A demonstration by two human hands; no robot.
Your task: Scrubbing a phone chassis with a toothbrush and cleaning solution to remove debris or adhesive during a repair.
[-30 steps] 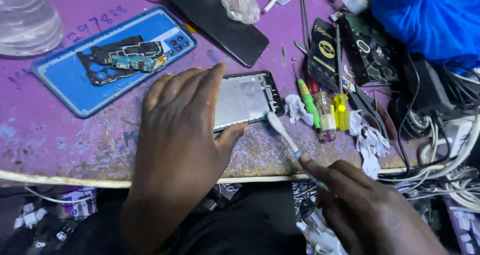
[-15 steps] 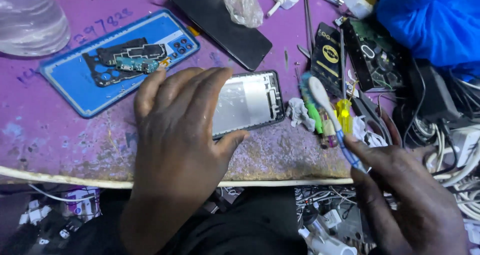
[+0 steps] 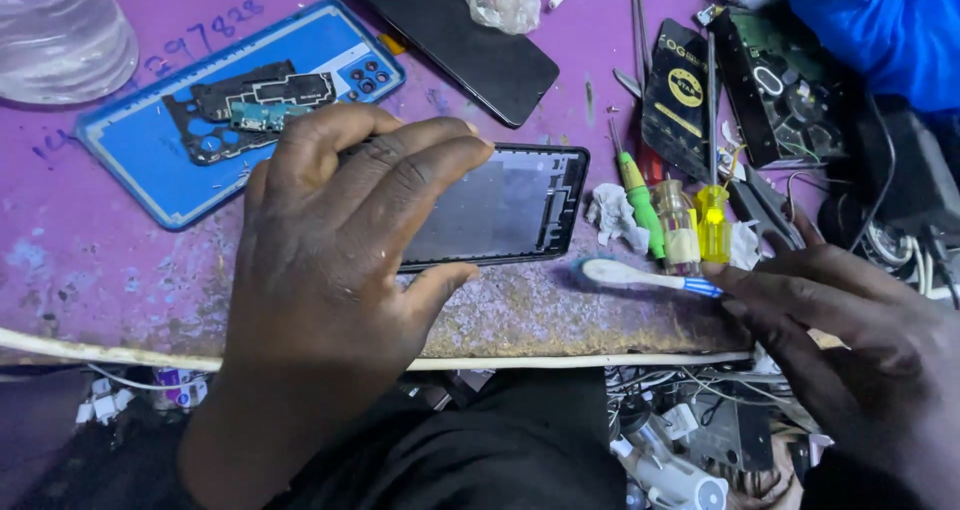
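My left hand (image 3: 340,240) lies over a dark phone frame (image 3: 510,205) on the purple worktop (image 3: 110,260), fingers along its top edge and thumb under its near edge, gripping it flat. My right hand (image 3: 850,340) holds a white toothbrush (image 3: 640,276) by its blue-striped handle. The brush head lies low over the worktop just right of the frame's near right corner.
A blue phone back cover (image 3: 150,160) with circuit parts lies at the left. A black screen panel (image 3: 460,40), green and yellow screwdrivers (image 3: 640,205), a small bottle (image 3: 678,232), crumpled tissue (image 3: 612,215) and tangled cables (image 3: 900,230) crowd the right.
My right hand swung the toothbrush up from the worktop's front edge toward the screwdrivers, then lowered it flat beside the frame. My left hand kept its hold on the frame.
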